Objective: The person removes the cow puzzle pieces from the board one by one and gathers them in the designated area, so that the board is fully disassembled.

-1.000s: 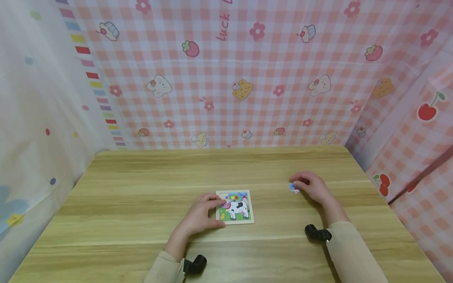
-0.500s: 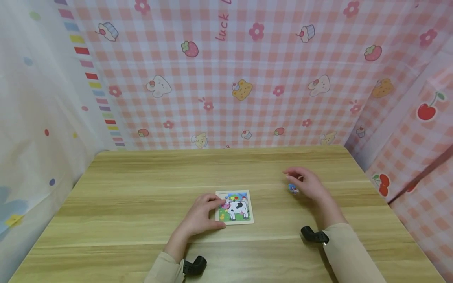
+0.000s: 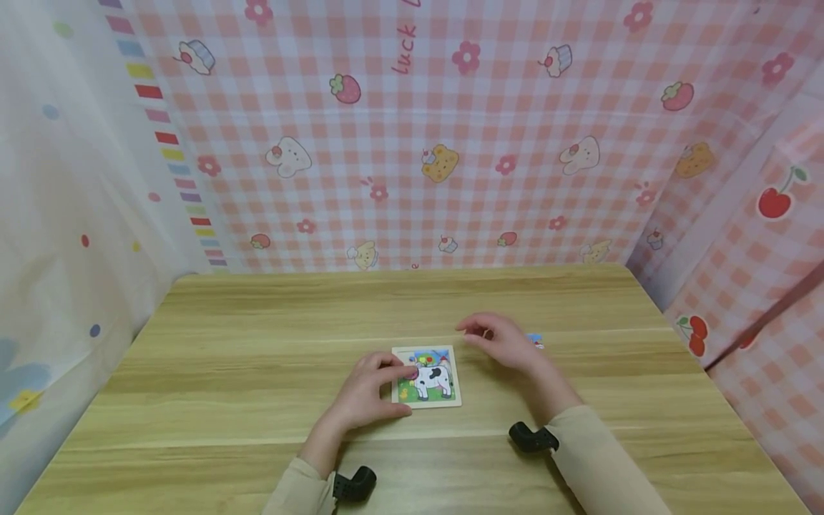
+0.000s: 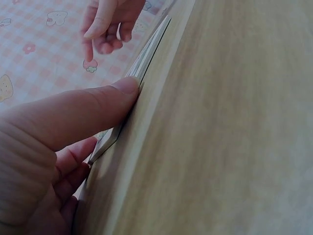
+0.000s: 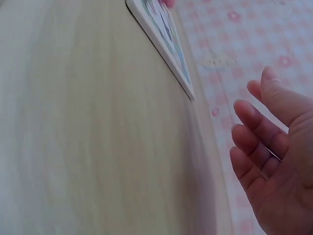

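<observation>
A square jigsaw puzzle (image 3: 435,383) with a black-and-white cow picture and a pale wooden border lies flat on the table. My left hand (image 3: 370,391) grips it at its left side, thumb at the near edge and fingers over the cow's head. In the left wrist view the thumb (image 4: 126,85) presses the board's edge. My right hand (image 3: 505,342) is above the table to the right of the puzzle, fingers loosely bent and holding nothing; its palm side shows in the right wrist view. Behind it lies a small blue puzzle piece (image 3: 536,340), partly hidden by the hand.
The wood-grain table (image 3: 257,315) extends on all sides of the puzzle. A pink checked curtain (image 3: 386,129) stands at its far edge, with more cloth along both sides. Black wrist cameras (image 3: 533,437) sit at both sleeves.
My right hand has let go of the small blue piece, leaving it on the table, and moved left toward the puzzle. The left hand stays on the puzzle, its index finger shifted slightly right.
</observation>
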### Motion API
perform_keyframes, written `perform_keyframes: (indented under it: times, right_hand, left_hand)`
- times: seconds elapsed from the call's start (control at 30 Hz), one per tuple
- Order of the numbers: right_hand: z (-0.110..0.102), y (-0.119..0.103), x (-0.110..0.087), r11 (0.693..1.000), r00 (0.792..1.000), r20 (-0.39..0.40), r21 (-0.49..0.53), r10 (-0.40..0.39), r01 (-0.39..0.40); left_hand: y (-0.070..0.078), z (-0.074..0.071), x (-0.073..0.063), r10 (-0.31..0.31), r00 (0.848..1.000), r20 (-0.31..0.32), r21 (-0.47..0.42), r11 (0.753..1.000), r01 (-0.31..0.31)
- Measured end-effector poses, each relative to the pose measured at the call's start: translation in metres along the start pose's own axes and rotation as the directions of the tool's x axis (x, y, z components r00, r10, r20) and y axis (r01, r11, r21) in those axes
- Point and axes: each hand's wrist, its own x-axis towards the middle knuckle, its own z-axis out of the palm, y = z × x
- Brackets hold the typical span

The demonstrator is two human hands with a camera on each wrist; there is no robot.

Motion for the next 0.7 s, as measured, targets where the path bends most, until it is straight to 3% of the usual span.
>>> perform_keyframes:
  times: [0.37, 0.7]
  right_hand:
    - [0.031, -0.009, 0.016, 0.997, 0.992, 0.103, 0.003, -0.072, 0.072]
    - [0.047, -0.018, 0.031, 0.996, 0.985, 0.156, -0.050, -0.071, 0.079]
  left_hand:
    - [-0.004, 0.001, 0.001, 0.036, 0.999, 0.020, 0.046, 0.998, -0.037]
    - [-0.006, 0.000, 0.001, 0.056, 0.998, 0.016, 0.048, 0.997, -0.057]
